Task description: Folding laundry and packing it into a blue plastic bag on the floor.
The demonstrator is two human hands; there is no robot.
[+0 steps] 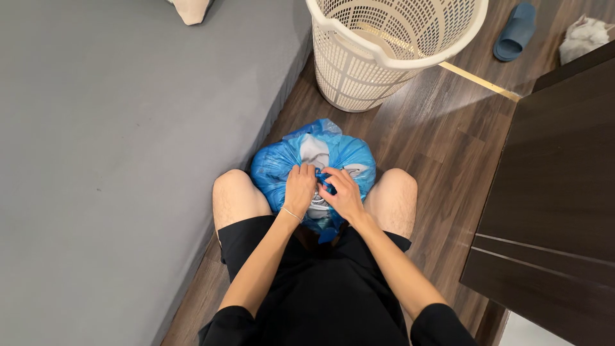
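Observation:
A full blue plastic bag point(275, 168) sits on the wooden floor between my bare knees, with pale cloth showing through it. My left hand point(298, 189) and my right hand point(343, 194) meet on top of the bag, fingers pinched on its gathered blue plastic near the knot. A thin bracelet circles my left wrist. The lower front of the bag is hidden behind my hands.
A white perforated laundry basket point(359, 70) stands just beyond the bag. A grey mattress point(115, 160) fills the left side. A dark wooden cabinet point(557, 186) is at the right. A blue slipper point(514, 31) and a white cloth point(583, 37) lie at the far right.

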